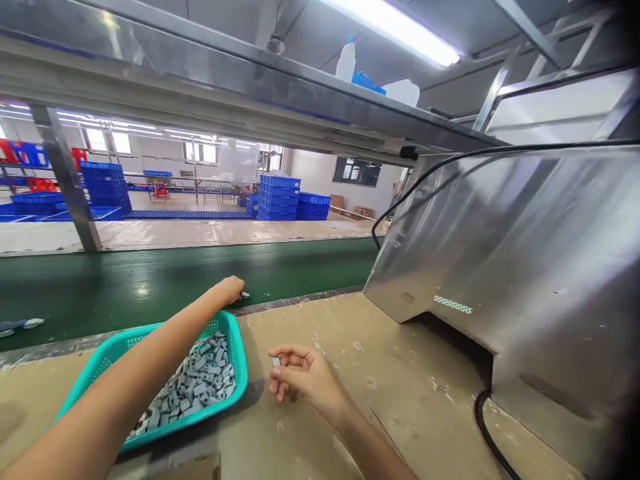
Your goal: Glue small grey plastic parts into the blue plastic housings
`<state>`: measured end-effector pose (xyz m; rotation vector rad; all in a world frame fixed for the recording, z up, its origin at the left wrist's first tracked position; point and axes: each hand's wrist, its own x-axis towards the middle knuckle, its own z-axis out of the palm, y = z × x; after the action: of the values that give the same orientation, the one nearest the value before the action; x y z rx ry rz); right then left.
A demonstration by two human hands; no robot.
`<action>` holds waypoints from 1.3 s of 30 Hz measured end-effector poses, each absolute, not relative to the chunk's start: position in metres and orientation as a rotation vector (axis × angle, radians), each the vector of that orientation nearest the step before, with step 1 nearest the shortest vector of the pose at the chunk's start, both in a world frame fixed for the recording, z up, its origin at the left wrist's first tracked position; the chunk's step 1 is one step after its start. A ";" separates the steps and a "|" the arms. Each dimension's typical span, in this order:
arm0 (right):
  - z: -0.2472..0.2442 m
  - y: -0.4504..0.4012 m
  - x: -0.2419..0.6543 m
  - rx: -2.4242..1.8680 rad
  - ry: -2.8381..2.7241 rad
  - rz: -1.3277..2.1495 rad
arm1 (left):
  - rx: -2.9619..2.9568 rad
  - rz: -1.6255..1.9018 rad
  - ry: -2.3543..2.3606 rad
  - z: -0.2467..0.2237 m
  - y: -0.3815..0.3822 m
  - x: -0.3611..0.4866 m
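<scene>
A teal plastic basket (pixel 241 360) full of small grey parts (pixel 200 380) stands at the lower left. My left arm reaches across it, and my left hand (pixel 228 292) is closed at the near edge of the green belt (pixel 300 267), on a small whitish part (pixel 244 295) that shows at its fingertips. To the right of the basket, above the tan worktop (pixel 400 400), my right hand (pixel 297 373) pinches a small grey part (pixel 276 361) between thumb and index finger. The other fingers of that hand are curled.
On the right stands a large metal housing (pixel 500 267) with a black cable (pixel 430 173). More small items (pixel 34 323) lie on the belt at far left. A metal post (pixel 67 173) and an overhead shelf (pixel 225 73) frame the view; blue crates (pixel 279 198) are stacked beyond.
</scene>
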<state>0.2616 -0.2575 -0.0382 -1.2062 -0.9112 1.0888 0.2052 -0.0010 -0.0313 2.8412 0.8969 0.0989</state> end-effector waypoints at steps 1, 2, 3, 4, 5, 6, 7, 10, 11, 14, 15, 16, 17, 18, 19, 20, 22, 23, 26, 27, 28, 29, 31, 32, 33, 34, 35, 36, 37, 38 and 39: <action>-0.038 -0.257 0.260 -1.212 -0.922 1.103 | 2.803 0.109 0.916 -0.031 0.000 0.199; -0.039 -0.257 0.259 -1.220 -0.935 1.120 | 2.759 0.129 0.932 -0.030 0.001 0.191; -0.039 -0.256 0.258 -1.230 -0.950 1.136 | 2.709 0.161 0.945 -0.028 0.001 0.183; -0.040 -0.255 0.257 -1.240 -0.968 1.149 | 2.654 0.207 0.953 -0.027 0.001 0.175; -0.041 -0.255 0.257 -1.248 -0.989 1.157 | 2.593 0.266 0.957 -0.025 -0.001 0.166; -0.042 -0.254 0.257 -1.255 -1.011 1.162 | 2.526 0.337 0.957 -0.022 -0.004 0.157; -0.042 -0.254 0.257 -1.261 -1.032 1.166 | 2.452 0.413 0.949 -0.019 -0.008 0.148; -0.036 -0.255 0.256 -1.286 -1.096 1.171 | 2.192 0.613 0.862 -0.009 -0.031 0.120; -0.033 -0.257 0.255 -1.295 -1.122 1.163 | 2.106 0.654 0.817 -0.006 -0.041 0.110; -0.022 -0.262 0.246 -1.321 -1.232 1.141 | 1.876 0.703 0.663 -0.003 -0.072 0.080; -0.020 -0.264 0.240 -1.324 -1.279 1.151 | 1.778 0.689 0.608 -0.003 -0.080 0.070; -0.019 -0.267 0.234 -1.328 -1.333 1.170 | 1.669 0.664 0.562 -0.005 -0.088 0.061; -0.020 -0.270 0.228 -1.334 -1.400 1.188 | 1.553 0.635 0.533 -0.007 -0.094 0.054; -0.021 -0.274 0.221 -1.347 -1.475 1.186 | 1.440 0.613 0.519 -0.009 -0.098 0.047; -0.024 -0.278 0.214 -1.374 -1.556 1.157 | 1.346 0.601 0.523 -0.011 -0.100 0.042; -0.028 -0.282 0.208 -1.415 -1.636 1.102 | 1.276 0.608 0.538 -0.013 -0.102 0.039; -0.037 -0.290 0.198 -1.515 -1.769 0.948 | 1.149 0.659 0.557 -0.014 -0.102 0.036; -0.040 -0.293 0.195 -1.561 -1.813 0.875 | 1.088 0.688 0.564 -0.014 -0.101 0.036; -0.049 -0.299 0.190 -1.626 -1.891 0.748 | 0.939 0.755 0.580 -0.012 -0.099 0.036; -0.050 -0.300 0.190 -1.625 -1.905 0.727 | 0.911 0.763 0.580 -0.012 -0.099 0.035; -0.051 -0.300 0.189 -1.620 -1.914 0.712 | 0.895 0.768 0.576 -0.011 -0.098 0.034; -0.052 -0.300 0.189 -1.615 -1.918 0.696 | 0.884 0.772 0.572 -0.011 -0.098 0.033; -0.053 -0.300 0.189 -1.596 -1.932 0.652 | 0.874 0.780 0.564 -0.011 -0.097 0.030; -0.054 -0.299 0.189 -1.577 -1.942 0.625 | 0.871 0.785 0.560 -0.011 -0.097 0.029; -0.054 -0.299 0.188 -1.551 -1.958 0.602 | 0.867 0.789 0.553 -0.011 -0.096 0.029; -0.055 -0.299 0.188 -1.519 -1.977 0.585 | 0.863 0.793 0.544 -0.012 -0.096 0.029; -0.056 -0.299 0.188 -1.490 -1.996 0.574 | 0.857 0.798 0.537 -0.012 -0.095 0.029; -0.057 -0.299 0.188 -1.469 -2.012 0.567 | 0.847 0.806 0.534 -0.012 -0.095 0.030; -0.059 -0.299 0.189 -1.455 -2.023 0.559 | 0.835 0.818 0.539 -0.012 -0.095 0.031; -0.060 -0.300 0.189 -1.447 -2.031 0.550 | 0.825 0.831 0.551 -0.013 -0.094 0.032; -0.061 -0.300 0.189 -1.444 -2.037 0.541 | 0.820 0.843 0.568 -0.013 -0.094 0.033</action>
<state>0.1892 -0.2999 -0.0612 -1.4440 -2.0371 0.5408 0.0326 -0.0944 -0.0130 0.8203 0.5679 0.8432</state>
